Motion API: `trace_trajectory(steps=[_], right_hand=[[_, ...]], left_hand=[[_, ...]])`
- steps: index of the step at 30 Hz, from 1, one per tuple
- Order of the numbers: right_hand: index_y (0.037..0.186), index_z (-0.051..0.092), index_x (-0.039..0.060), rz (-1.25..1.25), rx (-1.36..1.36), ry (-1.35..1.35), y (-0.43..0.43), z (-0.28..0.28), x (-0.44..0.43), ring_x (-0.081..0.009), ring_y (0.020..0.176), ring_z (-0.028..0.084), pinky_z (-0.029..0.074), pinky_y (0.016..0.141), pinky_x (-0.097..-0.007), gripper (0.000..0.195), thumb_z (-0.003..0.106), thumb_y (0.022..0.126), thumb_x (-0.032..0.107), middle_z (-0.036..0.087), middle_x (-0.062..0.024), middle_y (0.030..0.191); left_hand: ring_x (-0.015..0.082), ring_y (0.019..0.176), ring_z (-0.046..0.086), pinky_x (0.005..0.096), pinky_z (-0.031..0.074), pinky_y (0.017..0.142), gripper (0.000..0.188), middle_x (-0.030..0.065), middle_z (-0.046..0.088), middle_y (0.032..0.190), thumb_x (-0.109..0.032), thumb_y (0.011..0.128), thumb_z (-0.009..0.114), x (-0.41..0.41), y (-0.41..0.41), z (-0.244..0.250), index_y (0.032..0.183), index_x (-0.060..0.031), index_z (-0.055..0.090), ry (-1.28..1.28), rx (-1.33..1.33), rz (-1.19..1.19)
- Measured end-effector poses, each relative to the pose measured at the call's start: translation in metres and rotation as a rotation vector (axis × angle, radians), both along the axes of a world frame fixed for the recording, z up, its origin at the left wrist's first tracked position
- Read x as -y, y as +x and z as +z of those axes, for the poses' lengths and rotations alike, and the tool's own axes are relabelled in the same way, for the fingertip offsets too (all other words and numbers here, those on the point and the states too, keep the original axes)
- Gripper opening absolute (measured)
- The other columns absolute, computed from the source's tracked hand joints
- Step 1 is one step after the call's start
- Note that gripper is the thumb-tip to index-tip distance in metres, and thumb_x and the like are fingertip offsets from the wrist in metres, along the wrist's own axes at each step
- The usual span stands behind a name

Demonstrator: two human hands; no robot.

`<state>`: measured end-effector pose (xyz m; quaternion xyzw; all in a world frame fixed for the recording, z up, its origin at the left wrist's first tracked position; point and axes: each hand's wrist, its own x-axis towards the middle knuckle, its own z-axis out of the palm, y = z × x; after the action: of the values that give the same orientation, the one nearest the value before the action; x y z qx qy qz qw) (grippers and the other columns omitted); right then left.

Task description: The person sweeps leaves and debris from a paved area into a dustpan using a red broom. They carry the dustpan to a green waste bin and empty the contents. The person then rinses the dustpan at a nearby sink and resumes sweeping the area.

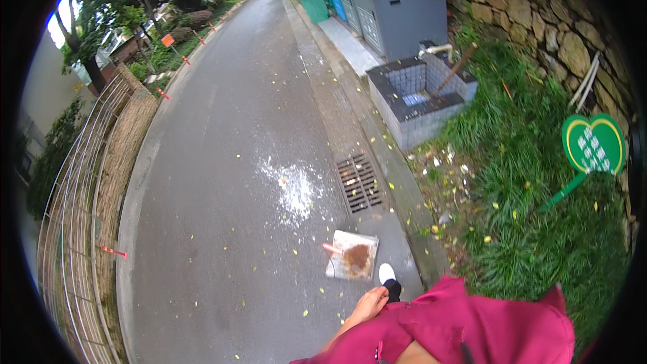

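Note:
My left hand (pixel 371 303) hangs in front of my body with its fingers partly curled. The view does not settle whether anything is in it. My right hand is out of view. Just ahead of my white shoe (pixel 386 273) lies a pale square slab (pixel 341 270) on the asphalt. It bears a rusty-brown patch (pixel 358 258) and a short pinkish-red and white rod (pixel 332 248). Beyond it a white splatter (pixel 295 192) is spread across the road, and beside that sits a metal drain grate (pixel 359 182).
A tiled outdoor basin (pixel 404 129) with a tap (pixel 435 49) and a leaning wooden stick (pixel 457 68) stands right. Behind are a grey waste-sorting cabinet (pixel 412 20) and a green bin (pixel 314 5). A green heart-shaped sign (pixel 594 144) stands in grass. Metal railings (pixel 68 242) run along the left.

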<state>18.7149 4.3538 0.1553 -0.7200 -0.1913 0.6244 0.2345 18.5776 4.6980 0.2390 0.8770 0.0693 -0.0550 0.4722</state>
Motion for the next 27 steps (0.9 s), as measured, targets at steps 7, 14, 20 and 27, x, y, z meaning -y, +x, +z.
trace_trajectory(steps=[7,14,20,27], right_hand=[[0.111,0.059,0.009,-0.079,0.03,-0.012,0.055,-0.007,-0.093,-0.0161,0.085,0.061,0.051,0.074,-0.0326,0.029,0.059,0.083,0.018,0.065,-0.0064,0.1],[0.111,0.058,0.0085,-0.09,0.089,0.022,0.117,0.004,-0.124,-0.0172,0.086,0.062,0.051,0.074,-0.0327,0.03,0.06,0.083,0.019,0.065,-0.0072,0.102],[0.112,0.058,0.0081,-0.046,0.144,0.037,0.21,0.016,-0.114,-0.0181,0.087,0.062,0.051,0.075,-0.0328,0.032,0.06,0.082,0.02,0.065,-0.0079,0.103],[0.112,0.058,0.0076,0.113,0.229,0.187,0.351,0.035,-0.075,-0.0191,0.088,0.063,0.051,0.075,-0.0329,0.033,0.06,0.082,0.021,0.065,-0.0088,0.105]], left_hand=[[0.0365,0.082,0.06,0.0413,0.047,0.072,0.014,0.0186,0.06,0.087,-0.011,0.082,0.055,-0.086,0.073,0.015,0.092,-0.0009,0.055,0.002,-0.032,0.06],[0.0348,0.083,0.061,0.0404,0.049,0.072,0.016,0.0184,0.061,0.087,-0.01,0.081,0.057,-0.123,0.121,-0.032,0.095,-0.0019,0.056,-0.036,-0.04,-0.071],[0.036,0.077,0.059,0.0397,0.047,0.067,0.009,0.0206,0.059,0.08,-0.007,0.081,0.055,-0.123,0.221,-0.02,0.086,0.0004,0.057,-0.053,-0.048,-0.139],[0.0374,0.083,0.059,0.042,0.047,0.072,0.017,0.0203,0.06,0.088,-0.008,0.081,0.055,-0.115,0.354,-0.011,0.095,-0.0007,0.057,-0.135,-0.218,-0.081]])
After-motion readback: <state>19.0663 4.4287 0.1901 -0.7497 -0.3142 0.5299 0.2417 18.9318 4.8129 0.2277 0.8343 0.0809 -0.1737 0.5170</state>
